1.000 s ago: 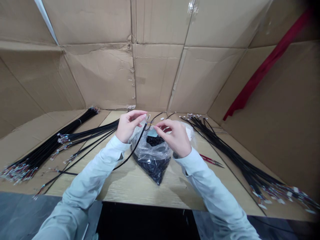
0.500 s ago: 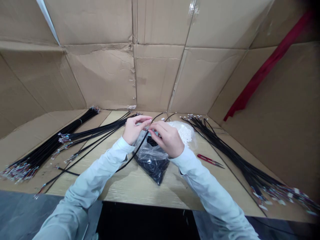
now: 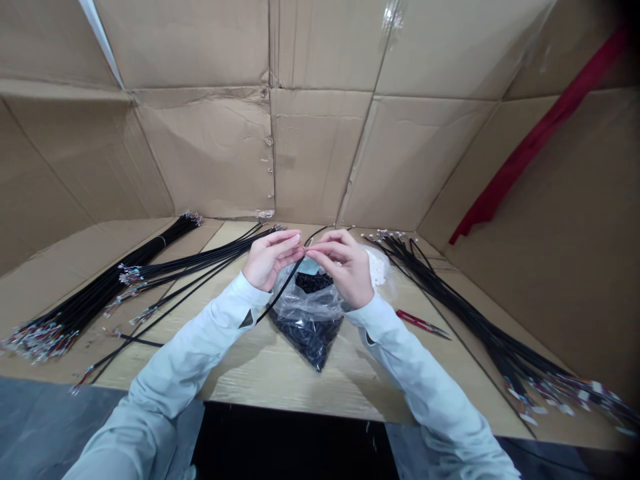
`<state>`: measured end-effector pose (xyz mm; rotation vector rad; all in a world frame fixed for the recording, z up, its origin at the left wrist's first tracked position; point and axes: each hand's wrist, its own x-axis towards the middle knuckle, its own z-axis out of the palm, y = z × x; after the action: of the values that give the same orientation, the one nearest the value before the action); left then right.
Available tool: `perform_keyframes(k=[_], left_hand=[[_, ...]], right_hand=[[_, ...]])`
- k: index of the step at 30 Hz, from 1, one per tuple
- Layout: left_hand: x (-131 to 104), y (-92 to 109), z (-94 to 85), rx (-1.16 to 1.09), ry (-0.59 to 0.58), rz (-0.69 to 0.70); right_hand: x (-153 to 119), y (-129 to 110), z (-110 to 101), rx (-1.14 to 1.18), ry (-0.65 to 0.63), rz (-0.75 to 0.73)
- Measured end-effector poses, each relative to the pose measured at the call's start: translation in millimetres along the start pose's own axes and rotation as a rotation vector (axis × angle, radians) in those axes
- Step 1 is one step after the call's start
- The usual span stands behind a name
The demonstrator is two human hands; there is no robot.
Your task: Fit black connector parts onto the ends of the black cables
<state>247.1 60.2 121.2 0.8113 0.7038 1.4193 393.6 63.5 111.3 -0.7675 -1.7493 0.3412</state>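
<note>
Pinching the tip of a slim, round, black-sheathed cable [image 3: 285,291] at the centre of the frame, between thumb and fingers of the left hand [image 3: 265,262], and gripping the same tip in the closed thumb-and-forefinger grip of the right hand [image 3: 345,267]. Cannot make out the fine wires there. Just below both hands, see a clear, crinkled plastic bag [image 3: 306,305], filled with small black pieces [image 3: 306,337], with a pale blue patch [image 3: 310,268] near its mouth. Behind the right hand, partly see a second clear plastic bag [image 3: 391,287] holding small white pieces [image 3: 379,265]. Right of centre, find red-handled metal snips [image 3: 423,324] on the pale wooden desk [image 3: 280,385]. At the left of the frame, see a thick, banded bundle of black cables [image 3: 120,270] with coloured wire ends; at the right, a long spread of black cables [image 3: 465,320] with white connectors.
</note>
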Motion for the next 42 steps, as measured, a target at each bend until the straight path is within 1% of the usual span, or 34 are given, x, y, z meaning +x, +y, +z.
perform_keyframes(k=[3,9,11,13,16,20,22,24,26,29,31,33,36,38,39,40,41,42], left_hand=[[-3,0,1.7,-0.015,-0.01,-0.002],[-6,-1,3.7,-0.016,-0.013,0.0],[-7,-1,3.7,-0.018,-0.016,0.004],[-7,-1,3.9,-0.02,-0.021,0.009],[-6,-3,4.4,-0.033,-0.029,0.015],[-7,-6,4.7,-0.06,-0.025,0.038],[-8,-9,4.8,-0.062,-0.029,0.062],[-8,-12,5.2,-0.058,-0.032,0.089],[-8,-15,5.7,-0.053,-0.032,0.115],[-8,-18,6.3,-0.05,-0.039,0.151],[-8,-18,6.0,-0.042,-0.041,0.16],[-8,-17,5.2,-0.027,-0.04,0.149],[-8,-15,4.1,-0.006,-0.039,0.103],[-8,-16,4.1,0.005,-0.042,0.076],[-8,-16,4.3,0.009,-0.044,0.069],[-8,-16,4.6,0.01,-0.045,0.068],[-8,-17,4.9,0.007,-0.043,0.072],[-8,-17,5.2,0.001,-0.036,0.081]], right_hand=[[2,2,0,0.098,-0.006,0.106],[4,5,1,0.249,-0.1,0.234],[3,5,2,0.288,-0.099,0.272],[2,5,4,0.299,-0.074,0.28],[-1,1,6,0.215,0.014,0.207],[-8,-5,10,-0.071,0.244,-0.023],[-11,-8,11,-0.209,0.329,-0.112],[-14,-10,13,-0.283,0.37,-0.141],[-14,-10,14,-0.282,0.379,-0.126],[-13,-7,13,-0.146,0.32,-0.033],[-9,-5,9,-0.022,0.227,0.071],[-4,-3,2,0.109,0.08,0.202],[5,-3,-9,0.306,-0.211,0.398],[9,-4,-16,0.356,-0.364,0.465],[11,-5,-18,0.35,-0.407,0.474],[11,-6,-20,0.328,-0.416,0.468],[11,-6,-20,0.289,-0.393,0.444],[10,-7,-19,0.23,-0.333,0.399]])
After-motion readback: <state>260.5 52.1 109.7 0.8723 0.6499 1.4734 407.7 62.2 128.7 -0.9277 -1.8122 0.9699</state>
